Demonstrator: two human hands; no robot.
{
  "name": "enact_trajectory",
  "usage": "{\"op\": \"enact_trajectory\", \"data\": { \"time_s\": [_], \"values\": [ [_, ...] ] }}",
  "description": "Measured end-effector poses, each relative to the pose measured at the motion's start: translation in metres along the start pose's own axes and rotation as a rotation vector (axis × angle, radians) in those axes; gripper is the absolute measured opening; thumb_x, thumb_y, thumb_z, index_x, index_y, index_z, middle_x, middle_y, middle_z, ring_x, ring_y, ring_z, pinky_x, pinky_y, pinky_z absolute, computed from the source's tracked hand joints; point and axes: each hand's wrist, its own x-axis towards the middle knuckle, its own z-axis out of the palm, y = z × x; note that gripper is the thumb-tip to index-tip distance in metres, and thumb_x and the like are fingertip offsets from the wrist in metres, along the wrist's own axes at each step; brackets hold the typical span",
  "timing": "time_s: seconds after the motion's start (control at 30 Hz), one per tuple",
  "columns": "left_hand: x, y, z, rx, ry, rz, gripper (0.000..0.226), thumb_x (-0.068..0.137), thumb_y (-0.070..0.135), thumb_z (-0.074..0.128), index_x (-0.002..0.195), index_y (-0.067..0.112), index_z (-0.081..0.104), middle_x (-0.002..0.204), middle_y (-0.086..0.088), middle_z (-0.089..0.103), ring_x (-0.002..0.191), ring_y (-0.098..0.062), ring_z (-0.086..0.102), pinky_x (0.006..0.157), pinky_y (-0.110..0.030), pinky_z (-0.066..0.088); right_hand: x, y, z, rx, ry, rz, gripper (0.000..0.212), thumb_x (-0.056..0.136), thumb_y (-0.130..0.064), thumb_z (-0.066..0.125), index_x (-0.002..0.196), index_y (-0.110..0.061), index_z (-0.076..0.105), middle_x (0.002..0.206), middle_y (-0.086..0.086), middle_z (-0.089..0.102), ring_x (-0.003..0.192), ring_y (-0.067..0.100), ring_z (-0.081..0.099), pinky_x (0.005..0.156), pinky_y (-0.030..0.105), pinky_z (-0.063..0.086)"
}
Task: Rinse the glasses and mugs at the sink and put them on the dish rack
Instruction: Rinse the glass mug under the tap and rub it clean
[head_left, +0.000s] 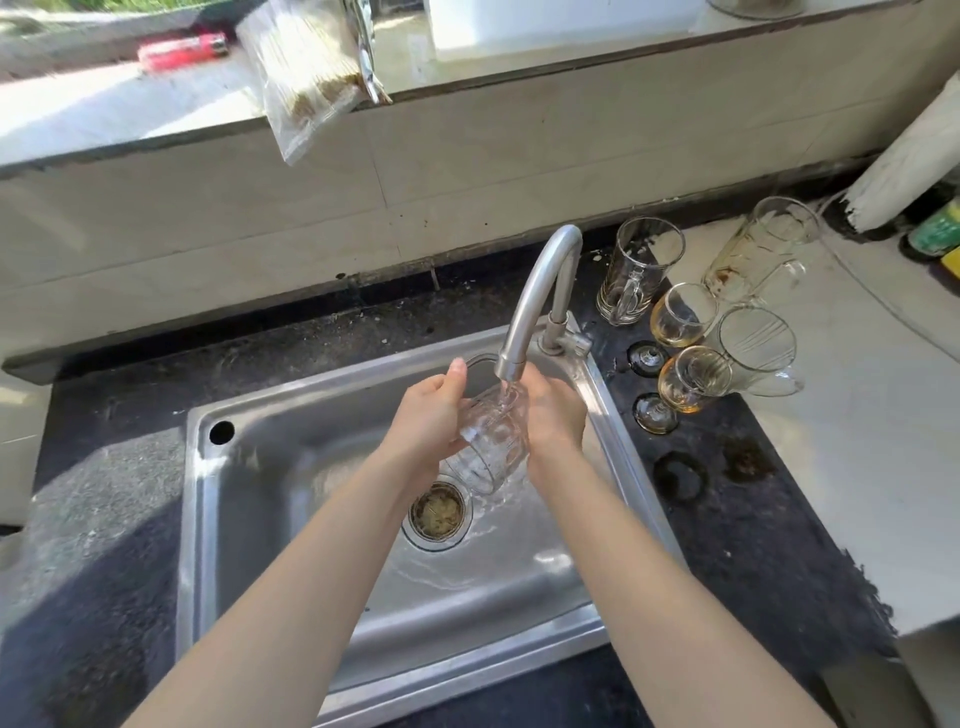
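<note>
A clear ribbed glass (491, 441) is tilted under the running faucet (540, 291), above the steel sink (291, 499). My left hand (428, 421) grips its left side, thumb up by the rim. My right hand (553, 415) holds its right side, fingers hidden behind the glass. Water streams into the glass and spills toward the drain (439, 512). On the counter to the right stand two glass mugs (636, 267) (753, 252), two stemmed glasses with amber dregs (678, 322) (685, 382) and a clear tumbler (756, 345). No dish rack is in view.
Dark wet countertop surrounds the sink, with stain rings (680, 475) on its right side. A pale cloth (883, 415) covers the counter on the right. A window ledge behind holds a plastic bag (306, 67) and a red lighter (182, 49).
</note>
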Motion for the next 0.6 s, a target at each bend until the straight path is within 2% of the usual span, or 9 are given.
{"op": "enact_trajectory", "data": {
  "time_s": [0.1, 0.17, 0.2, 0.27, 0.3, 0.37, 0.43, 0.5, 0.6],
  "values": [
    [-0.003, -0.006, 0.001, -0.081, 0.033, -0.018, 0.033, 0.1, 0.044, 0.04, 0.096, 0.017, 0.058, 0.081, 0.009, 0.07, 0.083, -0.011, 0.059, 0.081, -0.033, 0.041, -0.024, 0.018, 0.015, 0.038, 0.057, -0.114, 0.051, 0.085, -0.031, 0.066, 0.126, -0.012, 0.044, 0.123, 0.007, 0.057, 0.107, 0.022, 0.059, 0.091, 0.038, 0.051],
    [-0.005, -0.006, 0.0, -0.127, 0.062, -0.01, 0.037, 0.101, 0.04, 0.039, 0.112, 0.011, 0.059, 0.11, -0.002, 0.07, 0.109, -0.017, 0.062, 0.094, -0.037, 0.046, -0.041, 0.025, 0.017, -0.099, -0.012, -0.18, 0.074, 0.089, -0.032, 0.062, 0.148, -0.018, 0.018, 0.147, 0.007, 0.034, 0.13, 0.021, 0.042, 0.104, 0.029, 0.037],
    [-0.008, -0.005, 0.0, -0.135, 0.086, 0.003, 0.045, 0.101, 0.038, 0.039, 0.121, 0.001, 0.056, 0.12, -0.009, 0.063, 0.117, -0.022, 0.057, 0.094, -0.038, 0.046, -0.04, 0.025, 0.016, -0.132, -0.038, -0.159, 0.075, 0.091, -0.034, 0.06, 0.149, -0.02, 0.015, 0.148, 0.007, 0.034, 0.131, 0.021, 0.042, 0.103, 0.03, 0.037],
    [-0.008, -0.006, -0.001, -0.13, 0.1, 0.048, 0.048, 0.103, 0.034, 0.037, 0.116, -0.009, 0.051, 0.113, -0.005, 0.065, 0.109, -0.02, 0.062, 0.086, -0.034, 0.049, -0.022, 0.013, 0.013, -0.073, -0.101, -0.006, 0.058, 0.09, -0.044, 0.057, 0.138, -0.016, 0.04, 0.128, 0.009, 0.056, 0.114, 0.026, 0.058, 0.093, 0.038, 0.048],
    [-0.008, -0.01, -0.002, -0.132, 0.088, 0.065, 0.043, 0.103, 0.034, 0.036, 0.112, -0.005, 0.052, 0.104, 0.001, 0.069, 0.097, -0.017, 0.067, 0.081, -0.03, 0.048, -0.017, 0.001, 0.012, -0.005, -0.113, 0.112, 0.05, 0.087, -0.051, 0.057, 0.12, -0.014, 0.055, 0.107, 0.01, 0.066, 0.098, 0.028, 0.065, 0.084, 0.041, 0.054],
    [-0.009, -0.013, 0.0, -0.164, 0.083, 0.065, 0.035, 0.103, 0.035, 0.035, 0.108, 0.01, 0.059, 0.098, -0.001, 0.073, 0.088, -0.014, 0.068, 0.082, -0.028, 0.05, -0.014, -0.007, 0.014, 0.024, -0.07, 0.164, 0.048, 0.084, -0.055, 0.055, 0.096, -0.01, 0.062, 0.073, 0.007, 0.067, 0.069, 0.027, 0.068, 0.068, 0.039, 0.058],
    [-0.006, -0.014, 0.0, -0.203, 0.127, 0.054, 0.038, 0.103, 0.036, 0.035, 0.112, 0.008, 0.058, 0.11, -0.007, 0.072, 0.098, -0.015, 0.066, 0.096, -0.036, 0.048, -0.026, 0.002, 0.019, -0.069, 0.0, -0.047, 0.04, 0.091, -0.043, 0.054, 0.108, -0.006, 0.057, 0.079, 0.002, 0.063, 0.065, 0.015, 0.061, 0.061, 0.028, 0.051],
    [-0.005, -0.012, 0.0, -0.192, 0.164, 0.075, 0.037, 0.103, 0.035, 0.035, 0.113, 0.007, 0.057, 0.117, -0.006, 0.068, 0.102, -0.012, 0.063, 0.101, -0.034, 0.045, -0.043, 0.021, 0.021, -0.144, -0.049, -0.212, 0.043, 0.091, -0.038, 0.059, 0.121, -0.011, 0.044, 0.102, -0.002, 0.057, 0.085, 0.012, 0.056, 0.075, 0.025, 0.043],
    [-0.005, -0.016, -0.005, -0.072, 0.136, 0.119, 0.036, 0.102, 0.039, 0.036, 0.104, 0.013, 0.061, 0.113, 0.002, 0.069, 0.107, -0.012, 0.063, 0.093, -0.029, 0.045, -0.025, 0.008, 0.018, -0.049, -0.051, 0.028, 0.045, 0.087, -0.048, 0.058, 0.112, -0.01, 0.055, 0.095, -0.001, 0.059, 0.079, 0.016, 0.058, 0.067, 0.025, 0.048]
  ]
}}
